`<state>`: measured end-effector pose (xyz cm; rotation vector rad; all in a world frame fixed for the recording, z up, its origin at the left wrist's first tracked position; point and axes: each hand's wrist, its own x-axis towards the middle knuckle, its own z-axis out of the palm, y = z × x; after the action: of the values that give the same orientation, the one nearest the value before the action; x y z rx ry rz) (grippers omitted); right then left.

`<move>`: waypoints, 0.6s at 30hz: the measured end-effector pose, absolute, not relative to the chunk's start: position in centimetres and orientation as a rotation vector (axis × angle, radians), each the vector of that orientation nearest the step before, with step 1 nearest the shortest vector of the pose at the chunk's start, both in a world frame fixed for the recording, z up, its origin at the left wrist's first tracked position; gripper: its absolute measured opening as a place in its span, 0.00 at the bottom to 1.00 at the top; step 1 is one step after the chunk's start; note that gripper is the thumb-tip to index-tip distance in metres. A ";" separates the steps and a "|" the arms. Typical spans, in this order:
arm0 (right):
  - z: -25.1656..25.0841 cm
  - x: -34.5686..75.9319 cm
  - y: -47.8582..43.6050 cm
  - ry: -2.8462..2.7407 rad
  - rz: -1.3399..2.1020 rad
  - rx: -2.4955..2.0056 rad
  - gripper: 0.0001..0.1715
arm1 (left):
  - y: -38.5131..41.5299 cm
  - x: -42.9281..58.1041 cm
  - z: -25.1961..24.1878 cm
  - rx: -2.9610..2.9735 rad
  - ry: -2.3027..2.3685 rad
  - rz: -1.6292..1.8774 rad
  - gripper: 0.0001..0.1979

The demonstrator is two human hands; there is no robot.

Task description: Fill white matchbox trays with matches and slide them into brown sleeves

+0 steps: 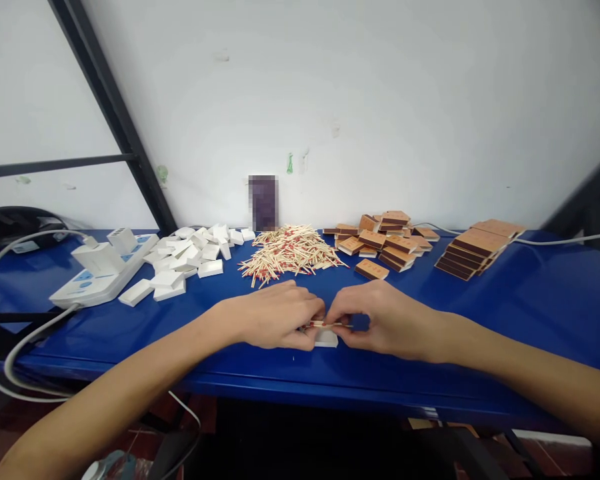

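Note:
Both my hands meet near the front of the blue table, over a small white matchbox tray [326,339]. My left hand [285,315] is closed, pinching matches [319,324] whose red heads show between the hands. From the other side my right hand [380,319] pinches matches too, with thin sticks poking out past its fingers. The exact number held is hidden by the fingers. Just behind the hands lies a big loose heap of red-tipped matches [295,252].
White trays [185,257] are piled at the left, beside a power strip [105,270] with chargers and cables. Brown matchboxes [385,240] lie heaped right of the matches, and stacked matchboxes [480,248] stand farther right. A blurred dark rectangle [263,203] leans on the wall.

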<state>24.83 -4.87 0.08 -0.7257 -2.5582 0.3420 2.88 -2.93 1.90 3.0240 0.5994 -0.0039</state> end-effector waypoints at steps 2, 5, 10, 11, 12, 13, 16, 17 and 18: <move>-0.2 24.8 -4.8 -2.576 0.356 -0.746 0.07 | -3.0 2.9 1.7 2.993 0.602 0.006 0.08; -0.5 24.7 -4.6 -2.588 0.376 -0.761 0.06 | -2.7 2.5 1.7 2.931 0.636 0.077 0.07; -0.3 24.5 -4.6 -2.614 0.377 -0.792 0.06 | -2.0 1.7 1.9 2.968 0.700 0.176 0.23; -0.3 24.5 -4.6 -2.618 0.382 -0.795 0.07 | -1.8 1.6 1.9 2.979 0.704 0.166 0.25; -0.2 24.4 -4.6 -2.620 0.389 -0.795 0.07 | -1.6 1.5 1.8 2.987 0.698 0.146 0.25; -0.2 24.4 -4.6 -2.622 0.394 -0.794 0.08 | -1.5 1.5 1.6 2.991 0.682 0.124 0.24; -0.4 24.0 -4.6 -2.643 0.357 -0.788 0.08 | -1.3 1.6 1.1 2.989 0.626 0.099 0.17; -0.5 23.9 -4.5 -2.654 0.335 -0.782 0.08 | -1.3 1.6 1.0 2.986 0.616 0.103 0.16; -0.6 23.7 -4.5 -2.666 0.320 -0.772 0.08 | -1.4 1.7 0.9 2.982 0.607 0.112 0.15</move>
<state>23.69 -4.46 -0.60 -0.7720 -2.6661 0.3203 1.69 -1.39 0.88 2.9818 0.6068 0.1123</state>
